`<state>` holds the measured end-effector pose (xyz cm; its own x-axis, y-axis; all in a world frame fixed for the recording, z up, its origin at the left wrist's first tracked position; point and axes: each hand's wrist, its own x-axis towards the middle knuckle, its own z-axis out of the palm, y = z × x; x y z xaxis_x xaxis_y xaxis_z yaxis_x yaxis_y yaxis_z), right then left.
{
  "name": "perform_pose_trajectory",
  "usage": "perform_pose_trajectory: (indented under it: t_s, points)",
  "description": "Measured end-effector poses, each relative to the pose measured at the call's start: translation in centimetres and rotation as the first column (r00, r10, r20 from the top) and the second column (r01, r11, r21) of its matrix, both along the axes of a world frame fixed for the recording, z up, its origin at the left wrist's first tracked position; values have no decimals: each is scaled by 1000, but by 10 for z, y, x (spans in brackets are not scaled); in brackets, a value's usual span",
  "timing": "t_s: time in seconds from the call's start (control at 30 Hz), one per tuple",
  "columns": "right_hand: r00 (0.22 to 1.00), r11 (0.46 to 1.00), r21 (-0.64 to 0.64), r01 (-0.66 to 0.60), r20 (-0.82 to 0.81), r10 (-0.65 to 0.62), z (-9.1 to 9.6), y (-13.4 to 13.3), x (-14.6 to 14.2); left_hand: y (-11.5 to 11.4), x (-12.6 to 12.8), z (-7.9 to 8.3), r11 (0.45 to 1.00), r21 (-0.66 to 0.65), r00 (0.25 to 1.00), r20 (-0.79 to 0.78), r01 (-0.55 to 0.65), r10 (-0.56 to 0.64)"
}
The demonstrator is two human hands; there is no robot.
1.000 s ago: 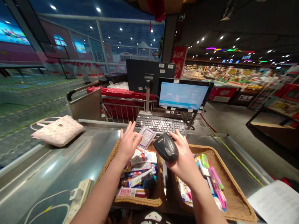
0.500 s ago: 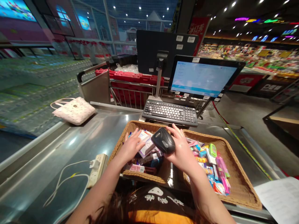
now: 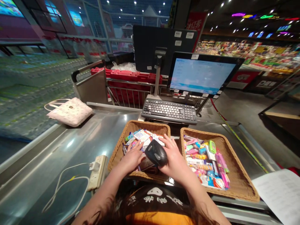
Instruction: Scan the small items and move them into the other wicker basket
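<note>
My right hand [image 3: 174,161] is wrapped round a black handheld barcode scanner [image 3: 156,153], held above the left wicker basket [image 3: 161,124]. Small colourful packets [image 3: 142,135] fill that basket, some of them flat and white with print. Over its near left part is my left hand [image 3: 132,159], fingers stretched out and resting at the packets; no grasped item shows under it. To the right, a second wicker basket [image 3: 241,175] contains several small bright goods, among them a green item [image 3: 212,147] and long pink packs [image 3: 221,165]. The scanner and hands hide part of the left basket's contents.
Behind the baskets stand a keyboard [image 3: 170,109] and a lit monitor [image 3: 202,75]. A pale handbag [image 3: 72,112] lies on the metal counter [image 3: 93,134] at left, with a power strip [image 3: 97,173] and cable nearer. Paper sheets [image 3: 278,193] lie at right.
My right hand has moved left with the scanner, away from the right basket. My left hand has shifted nearer to me, and more packets show at the left basket's far end.
</note>
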<state>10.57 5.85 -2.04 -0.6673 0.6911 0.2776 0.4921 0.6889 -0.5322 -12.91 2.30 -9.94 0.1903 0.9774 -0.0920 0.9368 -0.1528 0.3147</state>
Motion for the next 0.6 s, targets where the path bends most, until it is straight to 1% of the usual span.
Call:
perform_pose_trajectory:
  t_s: [0.07, 0.17, 0.23, 0.33, 0.4, 0.47, 0.57, 0.6]
  points:
    - [1000, 1000, -16, -1, 7, 1, 0, -3, 0, -1, 1, 2, 1000, 26, 1000, -13, -14, 14]
    - [1000, 999, -49, 5, 6, -4, 2, -6, 4, 2, 3, 9, 995, 86, 998, 24, -56, 54]
    - [1000, 998, -59, 16, -8, -16, 4, -8, 9, 9, 7, 15, 989, 134, 996, 71, -67, 58]
    - [998, 998, -52, 43, -44, -46, 8, -9, 24, 27, 22, 24, 980, 199, 991, 131, -30, 4]
    - [994, 996, -36, 80, -75, -83, 11, -10, 38, 41, 41, 30, 976, 219, 986, 158, 22, -58]
    - [986, 992, -7, 125, -111, -125, 14, -11, 56, 56, 66, 36, 973, 211, 974, 180, 98, -137]
    - [964, 973, 52, 223, -157, -213, 18, -11, 87, 77, 116, 40, 947, 209, 931, 222, 244, -289]
    - [953, 962, 72, 264, -170, -250, 19, -11, 98, 83, 136, 41, 939, 225, 918, 245, 259, -312]
